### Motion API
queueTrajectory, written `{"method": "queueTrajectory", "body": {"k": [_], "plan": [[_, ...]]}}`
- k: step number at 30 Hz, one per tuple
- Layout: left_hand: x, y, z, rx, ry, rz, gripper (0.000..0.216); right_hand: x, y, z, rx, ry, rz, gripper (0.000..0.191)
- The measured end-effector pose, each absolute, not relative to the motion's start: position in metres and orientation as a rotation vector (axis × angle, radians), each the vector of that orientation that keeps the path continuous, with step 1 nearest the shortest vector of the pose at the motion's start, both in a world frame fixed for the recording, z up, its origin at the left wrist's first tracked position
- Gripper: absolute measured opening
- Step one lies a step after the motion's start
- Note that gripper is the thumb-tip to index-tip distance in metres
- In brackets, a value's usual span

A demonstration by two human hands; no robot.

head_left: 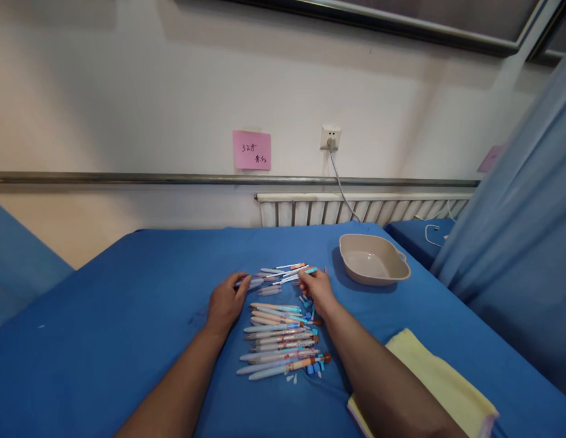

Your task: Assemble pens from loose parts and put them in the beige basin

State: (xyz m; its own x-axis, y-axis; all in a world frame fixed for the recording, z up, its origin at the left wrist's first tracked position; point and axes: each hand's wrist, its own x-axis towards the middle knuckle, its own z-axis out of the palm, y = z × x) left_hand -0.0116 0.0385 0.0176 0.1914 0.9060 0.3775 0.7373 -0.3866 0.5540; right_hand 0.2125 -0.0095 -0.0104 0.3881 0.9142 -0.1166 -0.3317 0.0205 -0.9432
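My left hand (227, 301) is closed, thumb against fingers, on a pale grey-blue pen barrel (255, 283). Across from it, my right hand (318, 291) pinches a thin white pen refill (289, 279) close to a teal pen top (311, 270). Between and beyond the hands lie loose pen parts, among them a short pale barrel (269, 291) and more white refills. Nearer to me, several assembled-looking pens (276, 328) in peach, blue and clear lie side by side in a stack of rows. Small blue and brown pieces (311, 368) are scattered at their right ends.
A beige plastic basin (376, 280) stands right of my right hand on the blue cloth-covered table (141, 304). My right forearm passes over a folded yellow cloth (428, 371). A radiator (310, 211) and wall lie behind; a blue curtain (515, 243) hangs at right.
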Motion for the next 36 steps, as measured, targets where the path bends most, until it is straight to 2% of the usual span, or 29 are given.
{"method": "queueTrajectory", "body": {"k": [5, 11, 15, 18, 22, 28, 36], "plan": [[-0.014, 0.041, 0.020, 2.126, 1.624, 1.021, 0.040, 0.219, -0.005, -0.013, -1.248, -0.753, 1.052, 0.034], [-0.007, 0.042, 0.006, 2.206, 1.431, 0.888, 0.033, 0.225, -0.004, -0.019, -1.361, -0.965, 0.913, 0.020], [-0.007, 0.043, 0.003, 2.285, 1.433, 0.846, 0.030, 0.224, -0.013, -0.012, -1.496, -1.250, 0.621, 0.027], [-0.007, 0.044, 0.004, 2.313, 1.446, 0.896, 0.029, 0.218, -0.020, -0.006, -1.596, -1.654, 0.468, 0.023], [-0.007, 0.043, 0.004, 2.269, 1.441, 0.968, 0.031, 0.209, -0.027, -0.001, -1.514, -2.011, 0.589, 0.022], [-0.006, 0.041, 0.000, 2.207, 1.377, 0.981, 0.032, 0.205, -0.035, 0.012, -1.414, -2.271, 0.352, 0.021], [-0.004, 0.040, 0.002, 2.173, 1.323, 0.919, 0.033, 0.200, -0.039, 0.022, -1.479, -2.415, 0.218, 0.024]]}}
